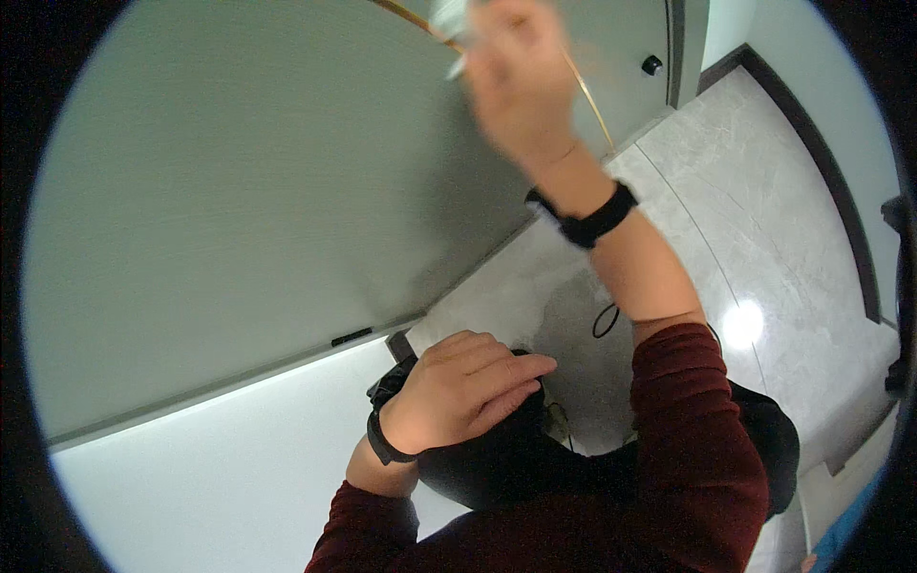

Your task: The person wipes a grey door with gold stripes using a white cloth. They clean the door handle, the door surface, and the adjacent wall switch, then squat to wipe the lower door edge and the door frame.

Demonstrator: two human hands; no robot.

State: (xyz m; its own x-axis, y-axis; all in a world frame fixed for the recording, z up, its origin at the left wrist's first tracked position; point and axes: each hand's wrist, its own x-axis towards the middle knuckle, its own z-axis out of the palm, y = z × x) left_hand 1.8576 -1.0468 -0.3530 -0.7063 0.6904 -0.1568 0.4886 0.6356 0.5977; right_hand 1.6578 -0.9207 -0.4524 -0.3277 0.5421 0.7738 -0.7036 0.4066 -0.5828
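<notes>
My right hand, blurred by motion, is raised against a grey-green door panel. It grips a white wad, a cloth or tissue, whose upper part runs out of the picture. A thin gold trim strip crosses the panel and passes behind this hand. My left hand hangs palm down over my dark-trousered leg, below the door's edge. It holds nothing. Its index finger and thumb point right with a gap between them; whether the palm touches the leg cannot be told.
A black door stop or knob sits low on the panel's right part. Grey marble-look floor tiles stretch to a dark skirting board. A black cord loop lies on the floor. A white wall stands at lower left.
</notes>
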